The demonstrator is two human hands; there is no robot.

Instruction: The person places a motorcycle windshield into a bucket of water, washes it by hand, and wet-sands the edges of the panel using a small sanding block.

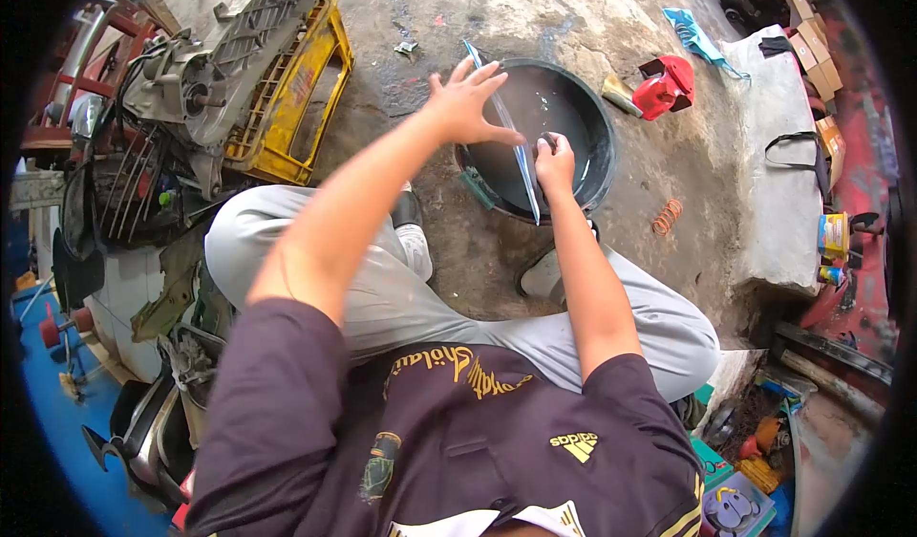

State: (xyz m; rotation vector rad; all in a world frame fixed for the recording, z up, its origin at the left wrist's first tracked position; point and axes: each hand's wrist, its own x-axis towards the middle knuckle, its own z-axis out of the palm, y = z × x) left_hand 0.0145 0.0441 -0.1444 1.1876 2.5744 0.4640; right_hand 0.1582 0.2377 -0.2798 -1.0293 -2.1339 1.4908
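While the person squats over 1 black basin (594, 126) of water, 2 hands work 1 long thin strip (506, 131). Left hand (465, 104): fingers spread apart, thumb side touching the strip's middle. Right hand (555, 161): fingers curled tight, clamped on the strip near its lower end. Strip lies slanted across the basin. Nearby: 1 red container (666, 85), 1 yellow crate (291, 97), 1 orange spring (666, 216).

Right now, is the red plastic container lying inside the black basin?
No, the red container lies on the concrete floor outside the black basin, to its right, while both hands work over the basin.
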